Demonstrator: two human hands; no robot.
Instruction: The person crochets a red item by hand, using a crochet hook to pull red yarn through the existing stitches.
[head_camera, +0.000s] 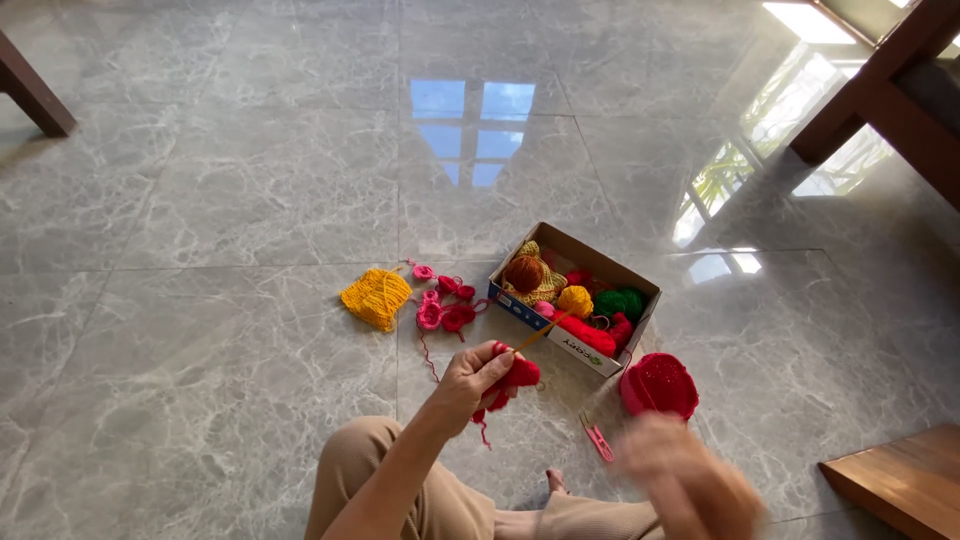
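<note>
Glossy grey marble floor (200, 200) reflects windows; yarn box (575, 295) rests there.

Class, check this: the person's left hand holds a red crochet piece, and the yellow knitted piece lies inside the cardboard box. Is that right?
Not quite. The head view shows the yellow knitted piece lying on the floor, left of the box. The left hand does hold the red crochet piece.

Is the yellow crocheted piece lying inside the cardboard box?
No, the yellow crocheted piece lies on the floor, left of the cardboard box.
</note>
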